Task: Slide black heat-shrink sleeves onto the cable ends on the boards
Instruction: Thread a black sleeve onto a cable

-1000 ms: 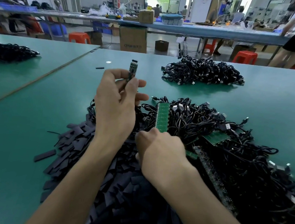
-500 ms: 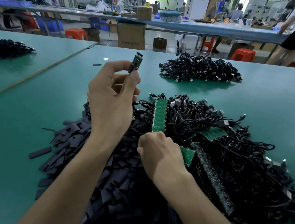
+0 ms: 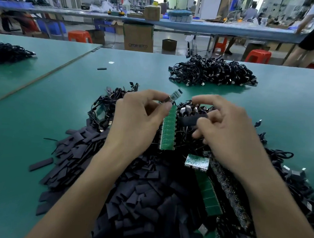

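On the green table [image 3: 45, 114], a heap of flat black sleeves [image 3: 140, 195] and tangled cables [image 3: 285, 169] with green board strips [image 3: 167, 130] lies beneath both hands. The right hand [image 3: 229, 136] pinches one black sleeve [image 3: 189, 120], lying left-to-right, just beside the blurred small board [image 3: 174, 97] that the left hand [image 3: 134, 121] pinches in its fingers, tilted up-right.

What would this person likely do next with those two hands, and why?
Probably move the right hand toward the left hand and line the black sleeve up with the tip of the small board. The left hand pinches that board with its tip free; the right holds the sleeve beside it, not yet touching.
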Available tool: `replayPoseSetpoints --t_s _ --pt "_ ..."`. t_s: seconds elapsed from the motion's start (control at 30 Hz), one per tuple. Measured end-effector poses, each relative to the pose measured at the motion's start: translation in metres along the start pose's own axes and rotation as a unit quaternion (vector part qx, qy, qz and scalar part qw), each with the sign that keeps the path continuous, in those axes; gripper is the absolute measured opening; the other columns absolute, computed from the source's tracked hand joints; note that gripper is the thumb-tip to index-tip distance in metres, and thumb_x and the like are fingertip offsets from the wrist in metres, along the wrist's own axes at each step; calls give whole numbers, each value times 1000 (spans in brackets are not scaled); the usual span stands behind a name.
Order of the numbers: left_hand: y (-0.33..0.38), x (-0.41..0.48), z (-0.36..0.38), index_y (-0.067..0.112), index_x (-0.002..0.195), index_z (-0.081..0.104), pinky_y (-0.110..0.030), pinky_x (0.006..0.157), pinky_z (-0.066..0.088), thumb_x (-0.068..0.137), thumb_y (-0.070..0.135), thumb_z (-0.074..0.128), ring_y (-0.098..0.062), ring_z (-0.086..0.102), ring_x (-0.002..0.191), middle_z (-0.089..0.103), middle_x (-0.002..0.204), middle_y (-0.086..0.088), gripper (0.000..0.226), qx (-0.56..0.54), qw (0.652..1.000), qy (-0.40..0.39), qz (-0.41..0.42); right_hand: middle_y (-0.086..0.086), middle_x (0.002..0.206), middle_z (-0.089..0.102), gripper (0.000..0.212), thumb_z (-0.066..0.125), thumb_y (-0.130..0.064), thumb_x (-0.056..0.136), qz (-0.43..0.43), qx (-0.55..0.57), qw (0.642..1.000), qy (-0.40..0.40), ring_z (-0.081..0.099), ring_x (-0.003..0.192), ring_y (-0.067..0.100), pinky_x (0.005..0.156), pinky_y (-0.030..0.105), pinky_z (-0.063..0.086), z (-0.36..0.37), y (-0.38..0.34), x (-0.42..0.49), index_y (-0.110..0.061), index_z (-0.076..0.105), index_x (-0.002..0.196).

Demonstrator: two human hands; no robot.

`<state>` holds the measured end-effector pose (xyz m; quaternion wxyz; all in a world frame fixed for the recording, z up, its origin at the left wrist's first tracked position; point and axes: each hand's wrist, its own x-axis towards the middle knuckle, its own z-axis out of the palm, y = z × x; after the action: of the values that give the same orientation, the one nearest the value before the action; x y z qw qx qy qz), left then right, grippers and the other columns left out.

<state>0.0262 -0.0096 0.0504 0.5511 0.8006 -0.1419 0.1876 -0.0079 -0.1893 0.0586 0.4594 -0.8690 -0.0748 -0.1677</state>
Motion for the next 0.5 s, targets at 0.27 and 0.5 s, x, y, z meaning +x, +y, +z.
replayPoseSetpoints --t_s 0.27,0.5 --pt "6 -6 4 30 99 76 -41 70 59 89 27 73 -17 69 68 73 74 6 11 21 999 -45 -5 -23 84 74 22 84 -30 77 -35 44 996 72 71 75 2 75 23 55 -22 7 2 -42 75 93" --pt "10 -8 5 33 94 74 -33 71 59 90 23 72 -10 68 68 72 74 8 11 17 997 -75 -1 -28 85 70 16 75 -36 85 -76 22 992 94 69 78 1 75 21 56 -19 3 4 -46 68 95"
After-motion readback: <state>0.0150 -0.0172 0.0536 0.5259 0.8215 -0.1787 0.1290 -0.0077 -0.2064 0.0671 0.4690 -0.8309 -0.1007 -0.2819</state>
